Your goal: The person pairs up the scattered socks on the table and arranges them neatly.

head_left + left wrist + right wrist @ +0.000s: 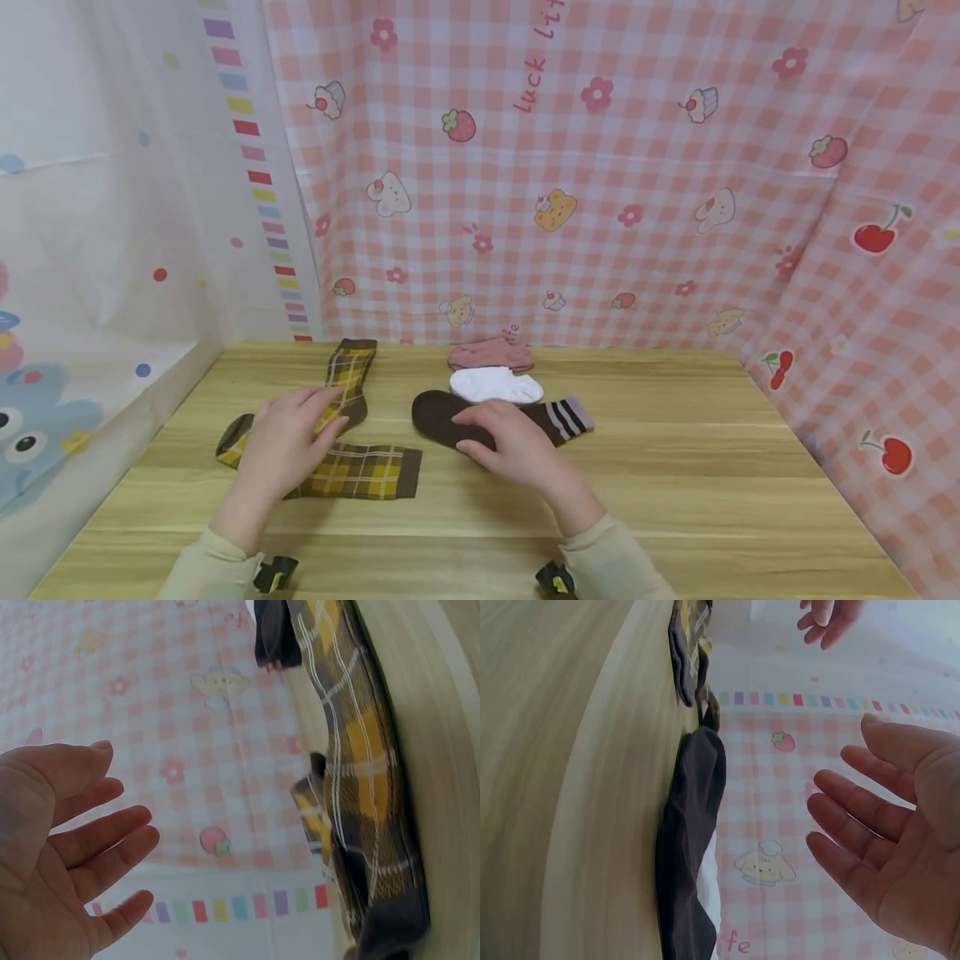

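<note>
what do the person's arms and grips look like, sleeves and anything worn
The left sleeve and right sleeve are plain pale cream, ending near the wrists. By the sleeve ends, the left gadget and right gadget are small and black with a yellowish patch. The left grip and right grip are bare: no gloves or rings show.

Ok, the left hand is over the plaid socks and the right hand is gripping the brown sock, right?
The grip is wrong: the right wrist view shows the right hand holding nothing, clear of the brown sock. The left hand is over the plaid socks.
</note>
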### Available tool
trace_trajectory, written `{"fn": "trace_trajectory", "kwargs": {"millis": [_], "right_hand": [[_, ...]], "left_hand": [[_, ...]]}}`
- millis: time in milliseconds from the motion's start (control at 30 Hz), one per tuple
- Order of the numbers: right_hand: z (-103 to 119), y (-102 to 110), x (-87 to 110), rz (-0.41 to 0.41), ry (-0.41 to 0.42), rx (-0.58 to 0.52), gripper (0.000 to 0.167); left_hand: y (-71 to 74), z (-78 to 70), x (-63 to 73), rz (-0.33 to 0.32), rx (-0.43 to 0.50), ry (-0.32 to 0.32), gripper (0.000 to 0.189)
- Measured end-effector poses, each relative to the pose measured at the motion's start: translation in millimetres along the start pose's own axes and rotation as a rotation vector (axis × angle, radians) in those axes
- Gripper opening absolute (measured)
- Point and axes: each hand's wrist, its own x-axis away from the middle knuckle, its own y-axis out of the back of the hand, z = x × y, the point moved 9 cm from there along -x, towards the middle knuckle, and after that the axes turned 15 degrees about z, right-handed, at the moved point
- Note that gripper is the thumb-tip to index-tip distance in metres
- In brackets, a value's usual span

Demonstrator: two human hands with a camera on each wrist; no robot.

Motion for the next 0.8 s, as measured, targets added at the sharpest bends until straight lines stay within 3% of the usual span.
{"fn": "trace_trajectory", "kwargs": {"millis": [433,600,800], "right_hand": [[2.6,-26.9,-18.9,0.134,-0.021,0.019,0.03],[4.4,-31.6,-24.0,0.144,-0.019,0.03,0.031],[6.9,-37.5,-32.1,0.169,-0.017,0.037,0.031]], "left_hand": [[-1.8,51.8,12.5,0.052,0.049,0.126,0.041],[-3.8,65.9,17.0,0.056,0.049,0.148,0.041],[-8.8,80.2,22.2,0.113,0.063,0.195,0.042]]}}
